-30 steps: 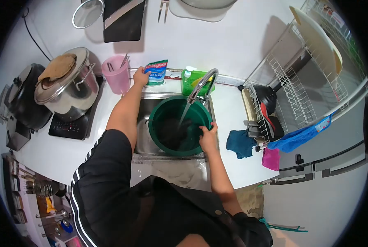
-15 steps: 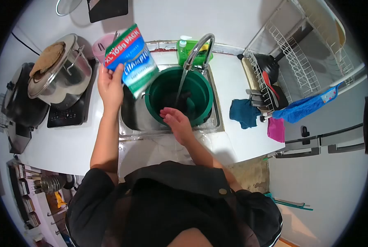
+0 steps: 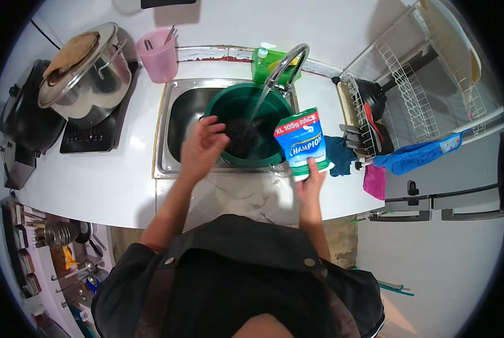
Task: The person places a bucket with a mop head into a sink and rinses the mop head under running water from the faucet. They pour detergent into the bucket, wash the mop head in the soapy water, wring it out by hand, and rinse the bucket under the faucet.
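Water (image 3: 259, 106) already runs into the basin (image 3: 224, 101). My right hand (image 3: 311, 183) pinches a seemingly unopened packet (image 3: 303, 139); my left hand (image 3: 203, 149) spreads, empty.

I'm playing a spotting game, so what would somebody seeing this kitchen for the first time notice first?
Probably the bright blue, red and green packet, held in the person's right hand toward the right of the picture. Next might be the big green basin in the metal sink, with water streaming from the curved faucet. Then maybe the shiny pot at the left, with a brown cloth on top.
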`<state>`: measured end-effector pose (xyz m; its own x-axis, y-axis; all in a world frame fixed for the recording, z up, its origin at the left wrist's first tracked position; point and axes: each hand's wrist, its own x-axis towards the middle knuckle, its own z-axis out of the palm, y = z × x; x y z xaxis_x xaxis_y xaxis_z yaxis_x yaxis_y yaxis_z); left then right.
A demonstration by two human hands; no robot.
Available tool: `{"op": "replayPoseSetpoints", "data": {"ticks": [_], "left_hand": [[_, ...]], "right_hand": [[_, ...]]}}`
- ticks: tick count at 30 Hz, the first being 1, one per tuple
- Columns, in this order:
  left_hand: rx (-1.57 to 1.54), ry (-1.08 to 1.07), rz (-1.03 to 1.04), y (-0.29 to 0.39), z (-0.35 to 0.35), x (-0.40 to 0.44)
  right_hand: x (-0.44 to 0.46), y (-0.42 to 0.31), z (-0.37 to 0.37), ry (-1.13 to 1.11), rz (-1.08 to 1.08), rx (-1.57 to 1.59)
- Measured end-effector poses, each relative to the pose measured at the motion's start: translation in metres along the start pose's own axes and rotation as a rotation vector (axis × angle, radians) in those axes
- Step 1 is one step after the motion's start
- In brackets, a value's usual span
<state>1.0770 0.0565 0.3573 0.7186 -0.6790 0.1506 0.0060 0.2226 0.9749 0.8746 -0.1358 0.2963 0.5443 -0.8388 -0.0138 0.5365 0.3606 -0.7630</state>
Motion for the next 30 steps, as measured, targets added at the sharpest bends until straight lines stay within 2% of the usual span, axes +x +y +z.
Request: {"op": "replayPoseSetpoints", "data": {"ticks": [2, 8, 24, 30], "left_hand": [[0.070, 0.146, 0.027, -0.007, -0.026, 0.003], [0.096, 0.273, -0.023, -0.004, -0.060, -0.006], [0.069, 0.291, -0.025, -0.009, -0.067, -0.007], [0.087, 0.263, -0.031, -0.010, -0.069, -0.006]], "right_hand": [[0.004, -0.019, -0.004, 0.100, -0.132, -0.231], [0.012, -0.035, 0.001, 0.105, -0.203, -0.557], [0.025, -0.037, 0.015, 0.095, -0.314, -0.829], [0.029, -0.037, 0.015, 0.107, -0.324, -0.826]]}}
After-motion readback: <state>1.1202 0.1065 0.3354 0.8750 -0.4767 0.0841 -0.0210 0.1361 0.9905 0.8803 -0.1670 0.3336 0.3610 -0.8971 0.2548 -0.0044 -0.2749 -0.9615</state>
